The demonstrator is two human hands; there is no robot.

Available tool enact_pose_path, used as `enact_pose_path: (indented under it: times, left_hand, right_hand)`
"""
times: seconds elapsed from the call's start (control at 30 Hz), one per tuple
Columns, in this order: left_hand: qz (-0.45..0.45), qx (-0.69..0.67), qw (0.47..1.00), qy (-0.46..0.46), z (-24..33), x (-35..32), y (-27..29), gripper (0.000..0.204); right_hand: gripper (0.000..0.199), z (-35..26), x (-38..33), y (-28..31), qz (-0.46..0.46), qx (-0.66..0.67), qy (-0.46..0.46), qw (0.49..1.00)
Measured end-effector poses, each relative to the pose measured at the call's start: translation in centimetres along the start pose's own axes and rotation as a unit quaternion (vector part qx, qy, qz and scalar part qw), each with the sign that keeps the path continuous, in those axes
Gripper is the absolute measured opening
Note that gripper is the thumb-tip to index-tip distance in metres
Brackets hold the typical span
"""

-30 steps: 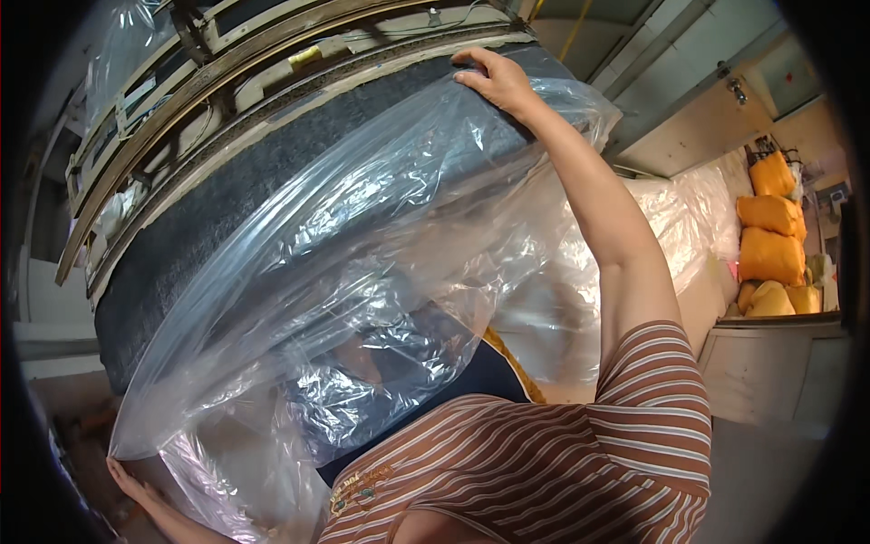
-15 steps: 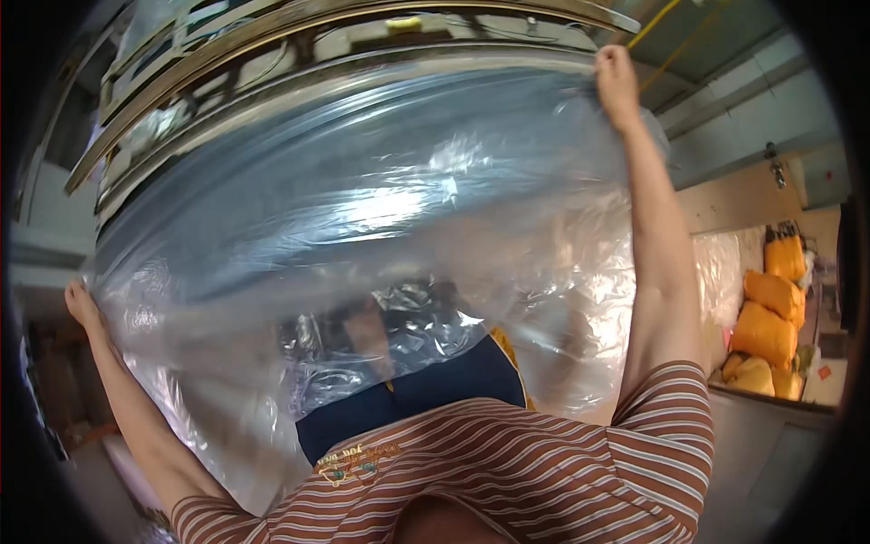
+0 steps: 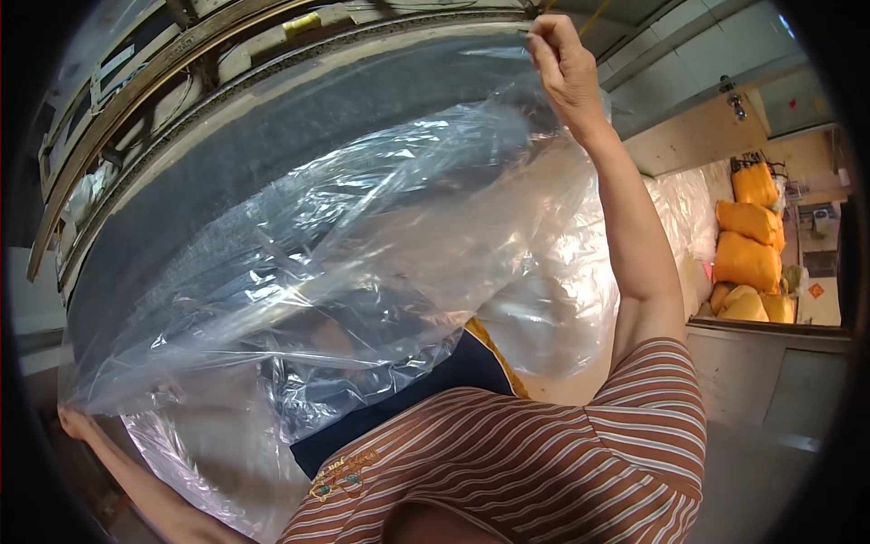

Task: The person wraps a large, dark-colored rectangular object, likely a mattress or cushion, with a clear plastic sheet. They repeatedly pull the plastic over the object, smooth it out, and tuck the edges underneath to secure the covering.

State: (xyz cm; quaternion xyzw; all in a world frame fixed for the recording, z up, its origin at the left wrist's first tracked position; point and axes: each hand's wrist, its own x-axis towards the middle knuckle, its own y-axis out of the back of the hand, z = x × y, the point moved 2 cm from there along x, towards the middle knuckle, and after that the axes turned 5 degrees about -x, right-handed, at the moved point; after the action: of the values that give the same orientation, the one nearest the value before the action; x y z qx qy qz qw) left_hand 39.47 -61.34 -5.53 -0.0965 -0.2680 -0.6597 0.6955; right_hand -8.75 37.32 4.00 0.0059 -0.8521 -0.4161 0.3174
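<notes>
A wide clear plastic film (image 3: 381, 172) stretches between my two hands and hangs down in creases toward my waist. At the lower left, my left hand (image 3: 76, 424) is closed on the film's edge. My right hand (image 3: 569, 77) is raised at the far right, thumb and fingers pinched at the film's corner; exactly how much film lies between them is hard to see. Beneath the far part of the film is a dark grey flat surface (image 3: 208, 163). Lower folds of film lie against my dark blue apron or shorts (image 3: 399, 399).
A machine frame with long rails (image 3: 118, 136) runs along the far side, a small yellow object (image 3: 302, 23) on it. Stuffed orange sacks (image 3: 748, 258) are stacked at the right, beside more shiny plastic (image 3: 680, 213). A grey cabinet or panel (image 3: 797, 390) stands at the lower right.
My left hand has come down and nearer, pulling its film edge along. The film's near edge has folded over diagonally, baring more of the dark surface. My view has turned slightly.
</notes>
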Motion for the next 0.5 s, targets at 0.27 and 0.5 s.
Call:
enact_pose_path:
  times: [0.27, 0.5]
  left_hand:
    - [0.132, 0.055, 0.973, 0.181, 12.1, -2.2, 8.5, 0.029]
    - [0.085, 0.022, 0.989, 0.123, 12.3, -7.8, 27.8, 0.031]
  right_hand:
    - [0.013, -0.6, -4.2, -3.0, -0.226, 0.047, -0.090, 0.969]
    - [0.021, -3.2, -4.8, -5.1, -0.187, 0.071, -0.043, 0.979]
